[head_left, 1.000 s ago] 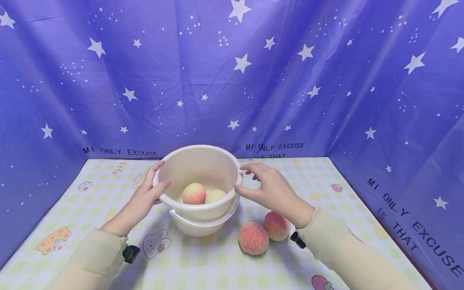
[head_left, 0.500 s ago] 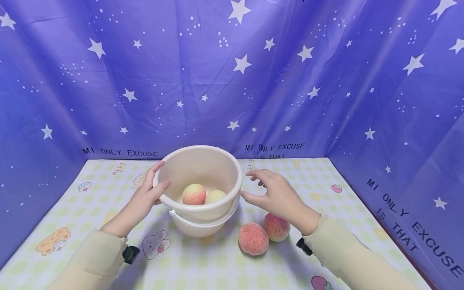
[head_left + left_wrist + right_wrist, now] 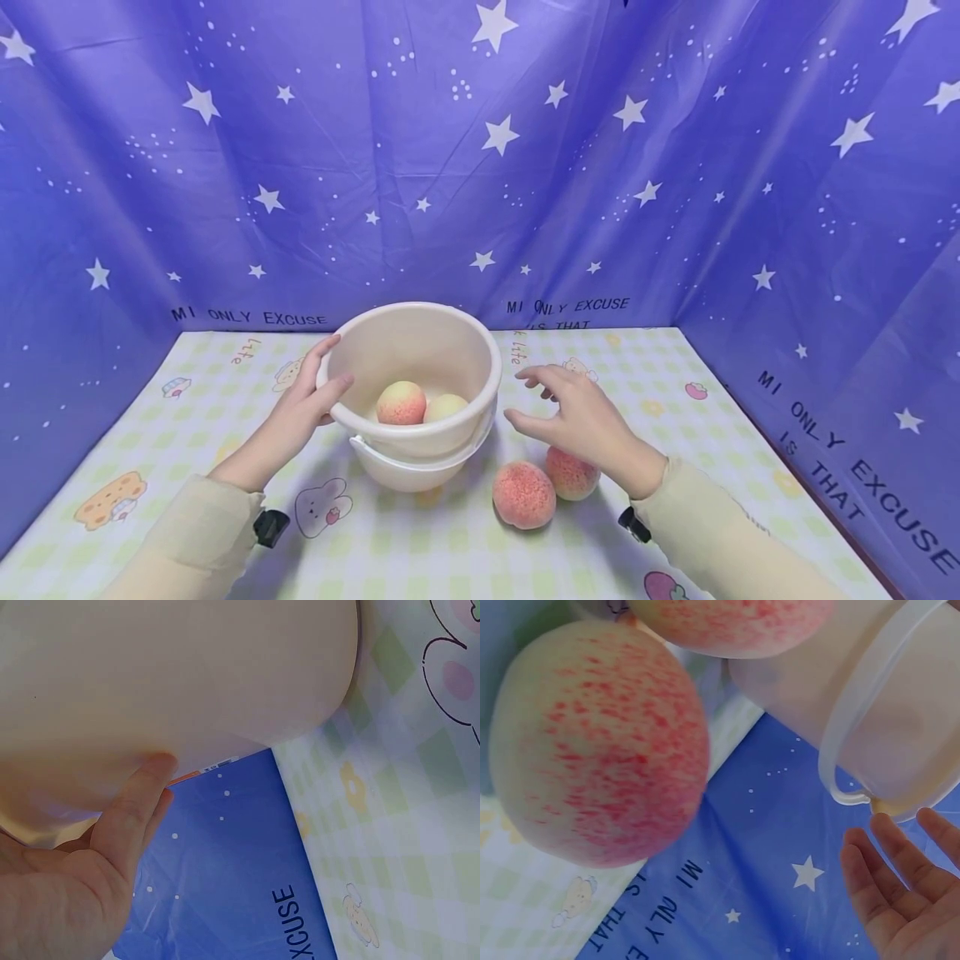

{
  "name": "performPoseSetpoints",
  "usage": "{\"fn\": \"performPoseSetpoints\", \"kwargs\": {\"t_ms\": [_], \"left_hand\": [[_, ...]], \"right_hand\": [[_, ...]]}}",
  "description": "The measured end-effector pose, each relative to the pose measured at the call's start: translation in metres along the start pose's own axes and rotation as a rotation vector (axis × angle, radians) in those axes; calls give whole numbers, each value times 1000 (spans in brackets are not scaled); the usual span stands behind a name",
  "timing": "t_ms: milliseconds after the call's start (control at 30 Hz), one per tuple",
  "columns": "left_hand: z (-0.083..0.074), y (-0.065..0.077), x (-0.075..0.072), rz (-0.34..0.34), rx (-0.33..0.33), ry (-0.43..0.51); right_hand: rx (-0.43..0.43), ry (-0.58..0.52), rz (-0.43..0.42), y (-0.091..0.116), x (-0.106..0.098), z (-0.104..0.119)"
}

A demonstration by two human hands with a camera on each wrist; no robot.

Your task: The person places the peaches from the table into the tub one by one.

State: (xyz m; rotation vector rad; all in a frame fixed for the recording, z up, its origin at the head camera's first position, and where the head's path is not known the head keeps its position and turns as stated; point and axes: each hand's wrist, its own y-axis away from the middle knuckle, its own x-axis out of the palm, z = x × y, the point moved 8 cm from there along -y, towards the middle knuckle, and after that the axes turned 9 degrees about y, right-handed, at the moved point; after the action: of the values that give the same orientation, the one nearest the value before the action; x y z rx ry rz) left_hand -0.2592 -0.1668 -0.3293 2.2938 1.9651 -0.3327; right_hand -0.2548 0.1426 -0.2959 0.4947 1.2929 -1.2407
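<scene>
A cream bucket (image 3: 411,340) stands left of the middle of the table, its white handle (image 3: 870,671) hanging down. My left hand (image 3: 303,392) grips its left rim, thumb over the edge and fingers along the outer wall. Inside lie a yellow-pink peach (image 3: 401,403) and a paler peach (image 3: 447,407), partly hidden by the rim. My right hand (image 3: 581,417) hovers right of the bucket, apart from it, fingers loosely bent and holding nothing. Below that hand, a red peach (image 3: 524,496) rests beside another red peach (image 3: 572,477), partly covered by my wrist.
A green-and-white checked cloth (image 3: 390,550) with cartoon prints covers the table. Behind and at both sides hangs a blue curtain (image 3: 420,125) with white stars, close to the table's back edge. Dark straps (image 3: 635,525) sit at my wrists.
My right hand has come away from the bucket's right rim, moving right and slightly toward me. The left hand, the bucket and the peaches stay in place.
</scene>
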Motion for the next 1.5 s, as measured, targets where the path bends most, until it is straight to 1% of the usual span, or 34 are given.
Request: {"fn": "performPoseSetpoints", "kwargs": {"t_ms": [400, 833, 1100, 1233, 1367, 1500], "left_hand": [[1, 0, 0, 6, 1, 0], [0, 0, 1, 3, -3, -2], [0, 1, 1, 1, -9, -3], [0, 0, 0, -1, -4, -6], [0, 0, 0, -2, 2, -12], [0, 0, 0, 0, 4, -7]], "right_hand": [[-9, 11, -12, 8, 7, -10], [36, 29, -4, 17, 19, -21], [41, 39, -5, 23, 25, -27], [53, 22, 3, 26, 29, -32], [83, -14, 31, 29, 35, -37], [100, -19, 42, 32, 38, -40]]}}
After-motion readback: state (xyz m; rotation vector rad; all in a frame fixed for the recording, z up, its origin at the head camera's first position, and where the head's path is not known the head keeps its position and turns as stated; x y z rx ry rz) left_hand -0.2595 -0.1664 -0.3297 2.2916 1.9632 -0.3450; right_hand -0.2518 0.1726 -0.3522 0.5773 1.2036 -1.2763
